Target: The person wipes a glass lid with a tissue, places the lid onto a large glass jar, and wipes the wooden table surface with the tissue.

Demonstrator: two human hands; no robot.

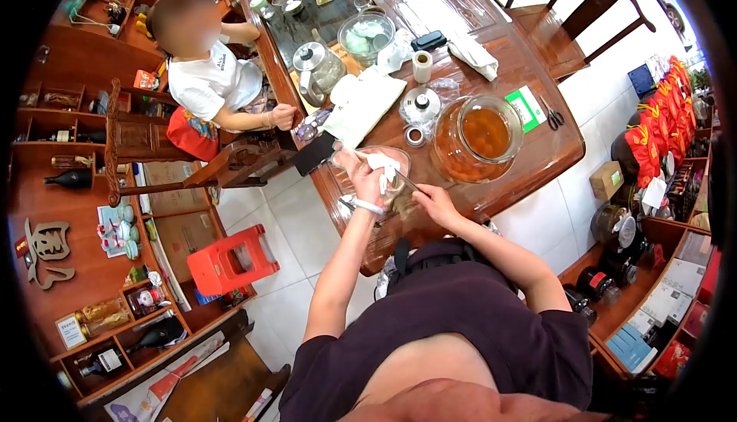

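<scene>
My left hand (366,182), with a pale bracelet at the wrist, is closed on a crumpled white tissue (384,165) near the table's front edge. My right hand (438,206) grips a thin dark-handled tool (410,182), whose tip points at the tissue; its kind is too small to make out. Under and behind the tissue shows a clear, pinkish-rimmed dish (401,162). Just right of it stands a big glass jar (448,153) of amber liquid with round pieces inside. A lid with a metal knob (421,105) and a small dark-filled cup (414,137) lie behind.
A seated person (219,84) rests a hand at the left table edge. On the wooden table (530,46) are a glass kettle (321,69), a glass bowl (367,36), a tape roll (422,66) and scissors (552,115). A red stool (232,259) stands at left on the floor.
</scene>
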